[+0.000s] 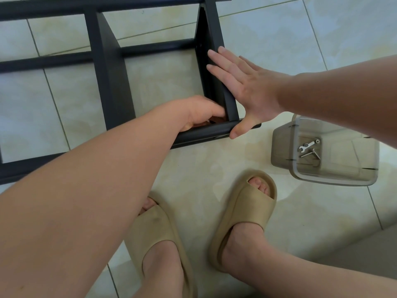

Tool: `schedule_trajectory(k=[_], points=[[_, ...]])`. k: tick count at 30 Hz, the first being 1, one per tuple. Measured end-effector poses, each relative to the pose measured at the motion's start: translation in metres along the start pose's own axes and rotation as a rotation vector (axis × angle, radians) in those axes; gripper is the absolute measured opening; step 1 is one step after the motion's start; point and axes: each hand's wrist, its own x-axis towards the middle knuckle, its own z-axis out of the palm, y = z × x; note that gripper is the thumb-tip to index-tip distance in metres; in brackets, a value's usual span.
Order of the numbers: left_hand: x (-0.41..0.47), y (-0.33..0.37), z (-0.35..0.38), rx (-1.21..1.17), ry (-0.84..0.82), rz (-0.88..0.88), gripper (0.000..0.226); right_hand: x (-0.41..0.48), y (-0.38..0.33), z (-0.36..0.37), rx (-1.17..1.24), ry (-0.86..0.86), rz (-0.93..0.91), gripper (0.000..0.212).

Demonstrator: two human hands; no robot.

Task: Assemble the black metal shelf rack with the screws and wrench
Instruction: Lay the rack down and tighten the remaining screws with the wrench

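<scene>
The black metal shelf rack (111, 82) lay on its side on the tiled floor (214, 168), filling the upper left of the view, its round tubes running across and its flat cross panels standing between them. At the near right corner, where the end panel (214, 39) met the front tube (202, 134), both hands worked. The right hand (242, 87) lay flat against the outer face of the end panel, fingers straight and together, its thumb resting on the tube's end, the grip apart and pressing rather than clasping. The left hand (202, 112) reached into the inside of that corner with fingers curled; whether its grip had closed on anything I cannot tell, since the fingertips were hidden behind the metal.

Just right of the rack's corner stood a clear plastic container (335, 175), and in it a small wrench (307, 145) lay beside loose screws (309, 153). The floor was pale, glossy cream tile with thin dark grout lines — light pooled on it near the container. Below, two feet in tan slide sandals (242, 211) stood on the tile.
</scene>
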Motion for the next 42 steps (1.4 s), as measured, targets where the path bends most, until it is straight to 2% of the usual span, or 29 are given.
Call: schedule_trajectory(k=[7, 22, 28, 34, 42], points=[[-0.0003, -0.0015, -0.0013, 0.007, -0.020, 0.047, 0.011, 0.0002, 0.0002, 0.0004, 0.006, -0.008, 0.005, 0.151], [0.0005, -0.0039, -0.0038, -0.084, -0.101, 0.041, 0.024, -0.0007, -0.0009, -0.0014, 0.001, -0.013, 0.009, 0.150], [0.0027, -0.0020, -0.0013, -0.013, -0.049, 0.000, 0.030, -0.0009, -0.0013, -0.0018, 0.009, -0.011, 0.008, 0.150], [0.0059, -0.0051, -0.0038, -0.019, -0.072, 0.038, 0.011, -0.0007, -0.0016, -0.0013, 0.014, -0.008, 0.005, 0.150], [0.0082, -0.0065, -0.0057, -0.074, -0.120, 0.032, 0.020, -0.0009, -0.0012, -0.0012, 0.004, -0.016, 0.005, 0.151]])
